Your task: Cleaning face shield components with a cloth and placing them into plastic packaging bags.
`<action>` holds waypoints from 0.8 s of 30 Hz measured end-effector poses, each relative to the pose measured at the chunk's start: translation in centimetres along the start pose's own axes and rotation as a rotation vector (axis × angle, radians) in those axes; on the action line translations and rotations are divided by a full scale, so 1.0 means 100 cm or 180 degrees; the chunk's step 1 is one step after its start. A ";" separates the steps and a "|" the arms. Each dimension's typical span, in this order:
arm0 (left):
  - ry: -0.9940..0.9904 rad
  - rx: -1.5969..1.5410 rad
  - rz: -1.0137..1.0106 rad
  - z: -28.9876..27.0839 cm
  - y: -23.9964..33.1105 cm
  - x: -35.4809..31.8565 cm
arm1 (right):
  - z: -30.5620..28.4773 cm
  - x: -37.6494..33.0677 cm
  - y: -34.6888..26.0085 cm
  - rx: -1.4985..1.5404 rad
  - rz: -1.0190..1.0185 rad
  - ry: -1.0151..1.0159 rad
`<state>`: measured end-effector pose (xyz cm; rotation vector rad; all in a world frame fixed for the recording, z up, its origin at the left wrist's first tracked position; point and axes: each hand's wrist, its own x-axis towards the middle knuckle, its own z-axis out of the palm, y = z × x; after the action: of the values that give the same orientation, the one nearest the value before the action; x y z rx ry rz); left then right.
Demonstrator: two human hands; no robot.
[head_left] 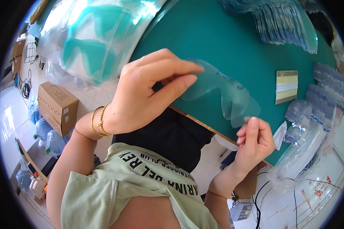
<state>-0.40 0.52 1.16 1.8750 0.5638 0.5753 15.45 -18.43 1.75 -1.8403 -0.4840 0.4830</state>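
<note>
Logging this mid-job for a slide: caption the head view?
Left hand and right hand hold a clear goggle-shaped lens by its ends above a green table.

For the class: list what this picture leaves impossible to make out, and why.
Head view: part of the clear lens, covered by the left hand.
Head view: exactly how that hand's fingers meet it, blurred.
Head view: inside the brown carton, hidden by its sides.
Head view: the rest of the lens stack, cut off by the top edge.
</note>
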 end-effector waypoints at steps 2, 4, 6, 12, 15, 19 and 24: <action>0.0278 -0.0063 -0.0402 0.009 -0.002 0.003 | 0.003 0.004 0.003 -0.0037 0.0051 -0.0004; 0.0311 -0.0035 -0.0447 0.011 0.000 0.004 | 0.004 0.005 0.002 -0.0067 0.0106 -0.0007; 0.0351 -0.0008 -0.0483 0.012 0.000 0.005 | 0.004 0.008 -0.004 0.0031 0.0307 -0.0099; 0.0313 -0.0030 -0.0600 0.013 -0.002 0.007 | 0.007 0.012 -0.007 -0.0101 0.0446 -0.0140; 0.0328 -0.0007 -0.0600 0.013 -0.001 0.007 | 0.007 0.013 -0.006 -0.0049 0.0449 -0.0136; 0.0326 0.0020 -0.0647 0.014 0.000 0.007 | 0.008 0.012 -0.006 -0.0122 0.0417 -0.0114; 0.0319 0.0068 -0.0643 0.014 0.000 0.007 | 0.008 0.012 -0.005 -0.0143 0.0418 -0.0141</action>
<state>1.02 -0.02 0.79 1.7903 0.8178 0.5329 16.01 -17.01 1.88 -1.9159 -0.4080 0.6071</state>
